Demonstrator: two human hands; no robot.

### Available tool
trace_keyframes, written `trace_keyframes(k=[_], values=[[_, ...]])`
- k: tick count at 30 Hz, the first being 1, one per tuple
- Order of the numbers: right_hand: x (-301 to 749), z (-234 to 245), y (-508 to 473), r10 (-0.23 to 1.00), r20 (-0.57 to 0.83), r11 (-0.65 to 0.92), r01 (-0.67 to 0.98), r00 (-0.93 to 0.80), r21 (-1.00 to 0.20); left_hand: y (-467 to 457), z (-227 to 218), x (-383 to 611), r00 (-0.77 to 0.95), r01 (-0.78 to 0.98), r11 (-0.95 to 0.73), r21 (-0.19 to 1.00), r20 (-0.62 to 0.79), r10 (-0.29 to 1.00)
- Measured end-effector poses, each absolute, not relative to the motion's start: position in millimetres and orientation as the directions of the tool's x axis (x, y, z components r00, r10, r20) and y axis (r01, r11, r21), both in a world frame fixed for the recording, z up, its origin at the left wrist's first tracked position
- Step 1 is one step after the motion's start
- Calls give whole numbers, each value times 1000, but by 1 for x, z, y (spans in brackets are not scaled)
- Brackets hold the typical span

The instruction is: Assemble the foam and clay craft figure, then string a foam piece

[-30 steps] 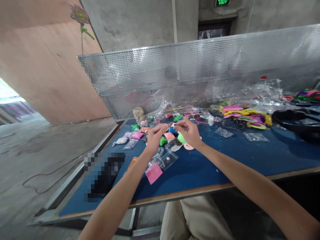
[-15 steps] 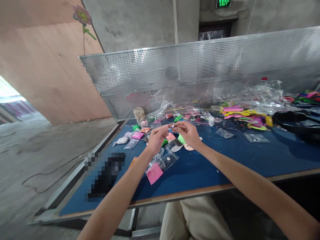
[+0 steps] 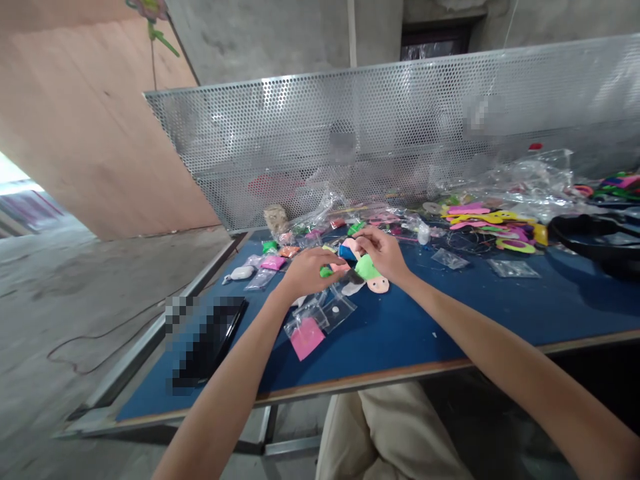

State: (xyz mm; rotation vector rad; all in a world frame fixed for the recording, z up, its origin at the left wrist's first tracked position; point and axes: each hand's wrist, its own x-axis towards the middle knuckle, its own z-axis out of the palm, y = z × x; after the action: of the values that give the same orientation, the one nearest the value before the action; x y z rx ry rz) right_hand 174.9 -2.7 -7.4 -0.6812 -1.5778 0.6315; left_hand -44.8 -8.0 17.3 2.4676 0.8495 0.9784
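My left hand [image 3: 309, 272] rests low on the blue table [image 3: 430, 320], fingers curled over small clear bags of coloured bits beside a green piece [image 3: 326, 271]. My right hand [image 3: 384, 252] is just to its right, fingers pinched together near a blue piece [image 3: 347, 253] and a pale pink piece. A green and pink foam cutout [image 3: 373, 273] lies under the right hand. What either hand grips is too small to make out. A pink bag [image 3: 307, 337] and a clear bag with a white button [image 3: 336, 311] lie nearer me.
A perforated metal screen [image 3: 390, 127] stands along the table's far edge. Coloured foam shapes [image 3: 493, 227] and crumpled clear plastic [image 3: 530, 180] pile at the back right, beside a black tray [image 3: 593, 237]. A dark blurred object [image 3: 207, 343] lies at the front left. More small bags [image 3: 265, 270] sit left.
Both hands have dropped from a raised pinch down onto the pile of bags and foam pieces. The left hand moved down and left; the view tilted slightly.
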Motion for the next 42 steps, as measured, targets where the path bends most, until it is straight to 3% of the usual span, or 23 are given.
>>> trace_keyframes(k=[4,11,17,21,32,38,42], values=[[182,-7,-2,749,651,663,132,-126,-737,0,18,-62,688,505,-762,405,344,639],[180,-7,2,724,690,687,104,-12,-719,9,9,-73,741,539,-735,411,184,646],[183,-15,22,768,627,640,-132,128,-757,5,8,-61,730,492,-727,479,229,644],[185,-19,28,798,585,603,-171,144,-779,3,11,-59,746,464,-711,528,200,636],[184,-18,25,833,544,550,-234,97,-802,-2,17,-50,588,516,-740,432,449,672],[179,-11,14,883,468,433,-353,-17,-829,-7,22,-55,590,584,-747,317,467,659],[176,-13,13,888,451,398,-336,-93,-853,-5,19,-53,669,528,-777,343,395,629]])
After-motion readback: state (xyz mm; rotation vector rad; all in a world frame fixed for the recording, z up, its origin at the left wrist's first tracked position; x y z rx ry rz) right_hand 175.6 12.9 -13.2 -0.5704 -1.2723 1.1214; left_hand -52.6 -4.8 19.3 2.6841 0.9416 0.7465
